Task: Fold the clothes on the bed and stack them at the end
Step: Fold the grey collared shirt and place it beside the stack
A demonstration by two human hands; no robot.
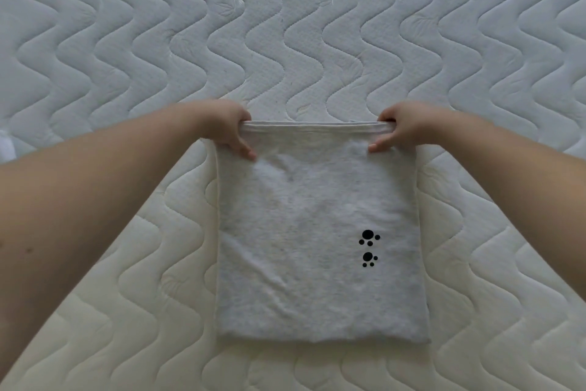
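Head view: hands [317,133] pinching garment [317,232] corners

Light grey garment [317,232], black paw prints [369,248], white wavy-quilted mattress [285,26].

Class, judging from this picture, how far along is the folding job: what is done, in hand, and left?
Done: the light grey garment with black paw prints lies narrowed to a rectangle on the quilted white mattress. In hand: the left hand and right hand grip its far corners. Left: the final fold and stacking; no stack is visible.
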